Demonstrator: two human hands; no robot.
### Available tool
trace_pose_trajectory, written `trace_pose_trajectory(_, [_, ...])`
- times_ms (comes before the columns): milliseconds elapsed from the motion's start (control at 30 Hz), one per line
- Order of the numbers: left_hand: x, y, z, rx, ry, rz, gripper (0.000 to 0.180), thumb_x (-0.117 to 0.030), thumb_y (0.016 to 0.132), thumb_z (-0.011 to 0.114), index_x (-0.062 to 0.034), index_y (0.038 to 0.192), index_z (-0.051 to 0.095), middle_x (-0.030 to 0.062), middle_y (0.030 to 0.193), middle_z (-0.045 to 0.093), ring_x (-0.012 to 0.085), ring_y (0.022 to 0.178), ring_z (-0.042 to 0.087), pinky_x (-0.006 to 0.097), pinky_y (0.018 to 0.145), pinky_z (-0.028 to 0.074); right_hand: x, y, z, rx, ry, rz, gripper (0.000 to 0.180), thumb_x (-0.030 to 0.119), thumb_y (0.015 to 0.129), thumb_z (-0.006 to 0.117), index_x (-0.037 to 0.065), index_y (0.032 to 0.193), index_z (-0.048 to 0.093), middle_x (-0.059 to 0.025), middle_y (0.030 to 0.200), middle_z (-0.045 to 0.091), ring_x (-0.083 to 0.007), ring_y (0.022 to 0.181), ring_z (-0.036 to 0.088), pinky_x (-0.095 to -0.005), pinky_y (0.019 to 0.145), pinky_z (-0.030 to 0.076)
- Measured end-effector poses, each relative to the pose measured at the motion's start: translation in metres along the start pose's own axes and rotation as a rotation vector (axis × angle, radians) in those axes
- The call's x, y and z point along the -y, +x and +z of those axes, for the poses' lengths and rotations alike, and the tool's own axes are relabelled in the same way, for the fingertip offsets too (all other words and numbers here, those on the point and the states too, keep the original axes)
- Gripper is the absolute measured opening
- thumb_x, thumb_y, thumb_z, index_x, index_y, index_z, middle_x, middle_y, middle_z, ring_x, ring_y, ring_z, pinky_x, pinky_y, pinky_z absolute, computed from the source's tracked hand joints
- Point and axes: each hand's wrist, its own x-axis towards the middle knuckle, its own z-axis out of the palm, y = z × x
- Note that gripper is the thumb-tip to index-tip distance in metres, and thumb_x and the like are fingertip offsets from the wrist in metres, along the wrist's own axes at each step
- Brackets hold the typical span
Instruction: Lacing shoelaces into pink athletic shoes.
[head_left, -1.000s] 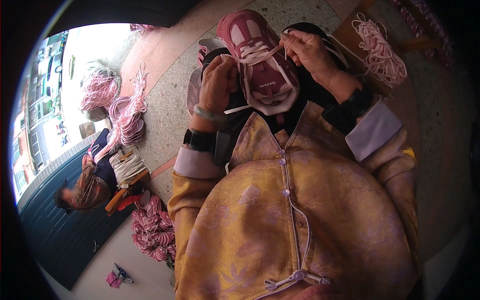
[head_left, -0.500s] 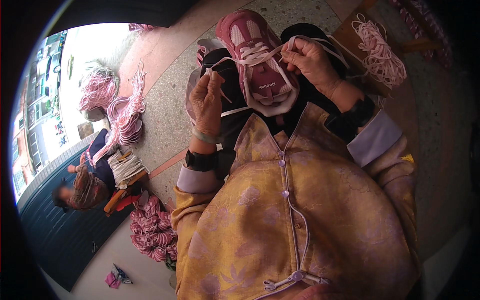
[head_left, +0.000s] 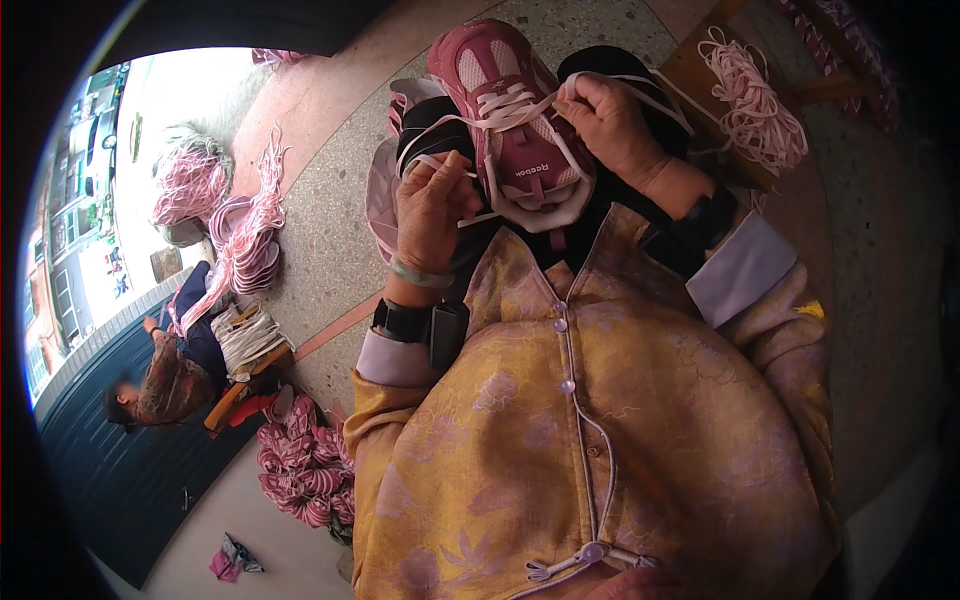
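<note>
A pink and maroon sneaker (head_left: 520, 165) lies across my dark-clad lap, toe at the far end and opening toward me. A pale shoelace (head_left: 510, 108) criss-crosses its front and runs out to both sides. My right hand (head_left: 612, 125) pinches one lace end beside the sneaker's right edge. On the other side, my left hand (head_left: 436, 200) is closed on the lace's other end, close to the sneaker's left edge; a loop of lace arcs from the eyelets to that hand. Part of another light pink shoe (head_left: 382, 195) shows beneath, mostly hidden by my left hand and lap.
Bundled pale laces (head_left: 750, 105) lie on a brown wooden stool (head_left: 700, 75) at far right. On the left are pink lace heaps (head_left: 245, 250) and a pile of pink shoe pieces (head_left: 305, 465). Another person (head_left: 175, 375) sits near a wooden stool holding white laces (head_left: 245, 340).
My left hand has moved down and inward toward the sneaker, turning, and the lace from it now hangs in a slacker loop. My right hand has shifted slightly and keeps its pinch.
</note>
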Motion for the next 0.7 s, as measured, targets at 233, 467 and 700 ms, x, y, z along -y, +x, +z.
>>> trace_pose_trajectory(233, [0.003, 0.003, -0.001, 0.033, 0.026, 0.117, 0.012, -0.014, 0.085, 0.056, -0.0056, 0.079, 0.05, 0.0031, 0.062, 0.055, 0.009, 0.048, 0.052, 0.019, 0.041, 0.038, 0.011, 0.004, 0.008, -0.008, -0.714, -0.657, 0.01, 0.01, 0.075, 0.06, 0.003, 0.078, 0.054, -0.0105, 0.074, 0.056, -0.0249, 0.068, 0.058, -0.0328, 0.062, 0.047])
trace_pose_trajectory(467, [0.014, 0.023, 0.009, -0.034, -0.06, 0.326, 0.009, -0.009, 0.084, 0.057, -0.007, 0.084, 0.048, 0.0027, 0.063, 0.054, 0.0099, 0.051, 0.052, 0.02, 0.043, 0.037, 0.017, -0.012, -0.003, 0.0, -0.466, -0.182, 0.035, 0.032, 0.078, 0.065, 0.004, 0.07, 0.046, -0.0094, 0.054, 0.048, -0.0255, 0.049, 0.05, -0.033, 0.048, 0.041])
trace_pose_trajectory(700, [0.025, 0.037, 0.012, -0.112, 0.095, 0.493, 0.009, -0.006, 0.082, 0.059, -0.0044, 0.086, 0.052, 0.0001, 0.073, 0.055, 0.0057, 0.061, 0.051, 0.019, 0.054, 0.045, 0.031, -0.028, -0.003, 0.188, -0.733, -0.286, 0.045, 0.039, 0.069, 0.07, 0.005, 0.07, 0.042, -0.0094, 0.066, 0.044, -0.0273, 0.057, 0.048, -0.0352, 0.052, 0.041])
